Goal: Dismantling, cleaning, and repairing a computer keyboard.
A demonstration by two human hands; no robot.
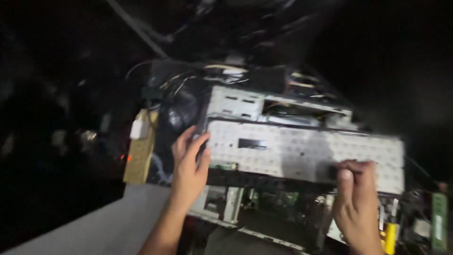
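Observation:
A long white keyboard plate (302,151) with rows of round membrane dots lies tilted across an open computer case (245,101). My left hand (188,160) grips its left end, fingers spread over the edge. At the front edge near the right end, my right hand (356,198) pinches the plate, thumb on top. A dark rectangular gap shows in the plate's upper left part. The picture is blurred and dim.
A beige power strip (140,158) with a white plug (139,128) and a red light lies left of the case. Cables (179,101) tangle behind it. A yellow-handled screwdriver (390,233) and a green memory stick (440,226) lie at the lower right. Grey surface (104,224) at lower left.

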